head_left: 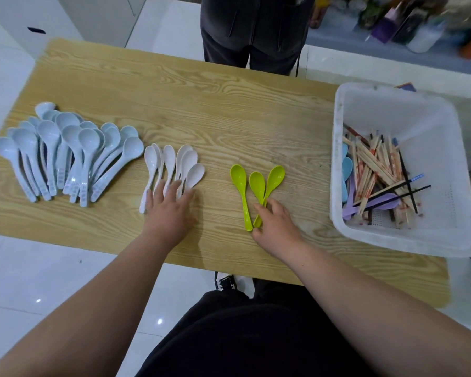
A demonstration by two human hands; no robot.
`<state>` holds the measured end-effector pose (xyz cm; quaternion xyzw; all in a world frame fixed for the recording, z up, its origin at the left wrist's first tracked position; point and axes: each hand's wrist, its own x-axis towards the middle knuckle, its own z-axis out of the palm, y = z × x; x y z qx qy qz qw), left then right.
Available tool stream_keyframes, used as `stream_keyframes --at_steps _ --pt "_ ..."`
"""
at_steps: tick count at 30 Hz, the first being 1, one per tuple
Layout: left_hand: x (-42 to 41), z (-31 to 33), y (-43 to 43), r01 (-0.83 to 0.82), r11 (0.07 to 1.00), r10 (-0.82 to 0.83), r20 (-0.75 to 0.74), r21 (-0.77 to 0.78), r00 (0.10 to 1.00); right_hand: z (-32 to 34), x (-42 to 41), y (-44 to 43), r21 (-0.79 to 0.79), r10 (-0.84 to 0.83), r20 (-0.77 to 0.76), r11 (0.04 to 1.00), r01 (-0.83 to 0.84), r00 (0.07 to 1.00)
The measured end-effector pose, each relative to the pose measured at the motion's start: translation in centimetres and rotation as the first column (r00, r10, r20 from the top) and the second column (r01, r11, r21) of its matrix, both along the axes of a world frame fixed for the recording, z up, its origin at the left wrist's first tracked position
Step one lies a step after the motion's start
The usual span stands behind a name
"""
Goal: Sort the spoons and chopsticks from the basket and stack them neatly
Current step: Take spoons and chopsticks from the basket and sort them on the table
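Three groups of spoons lie on the wooden table (pixel 201 110). At the left is a heap of several pale blue spoons (pixel 65 148). In the middle lie several white spoons (pixel 174 164), and my left hand (pixel 169 208) rests flat on their handles with fingers spread. Right of them are three green spoons (pixel 256 183); my right hand (pixel 275 221) touches the handle ends of two of them with curled fingers. The white basket (pixel 392 240) at the right holds wooden chopsticks (pixel 375 172), black chopsticks, and blue and purple spoons (pixel 378 204).
Another person in dark trousers (pixel 253 36) stands at the table's far side. Cluttered bottles and containers (pixel 419 25) sit on the floor at the back right. The basket overhangs the table's right front edge. My own legs and shoes are below the near edge.
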<state>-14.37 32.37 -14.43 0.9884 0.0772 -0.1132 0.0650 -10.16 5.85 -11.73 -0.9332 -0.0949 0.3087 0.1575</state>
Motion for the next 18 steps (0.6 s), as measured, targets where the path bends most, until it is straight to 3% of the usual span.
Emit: stream_keyframes --at_steps 3,8,12,15,18 --pt "0.2 -0.3 1.4 -0.110 0.993 0.108 -0.056 -0.036 0.993 0.6 -0.1 0.0 0.014 0.031 -0.016 0.999 -0.031 0.999" --pt "0.4 -0.4 1.9 -0.033 0.995 0.029 -0.042 -0.090 0.999 0.8 -0.4 -0.5 0.020 0.068 -0.051 0.998 -0.067 0.996" --pt "0.6 0.3 1.4 -0.009 0.999 0.007 -0.052 -0.037 0.999 1.4 -0.1 -1.2 0.031 0.102 -0.080 0.995 -0.100 0.992" --pt "0.7 3.7 -2.0 -0.028 0.968 0.025 -0.017 -0.250 1.000 3.2 0.2 -1.9 0.087 0.115 -0.042 0.990 -0.111 0.993" --pt "-0.1 7.3 -7.0 0.073 0.876 -0.083 -0.001 -0.476 0.997 6.6 0.0 -3.5 0.182 0.123 0.042 0.975 -0.129 0.991"
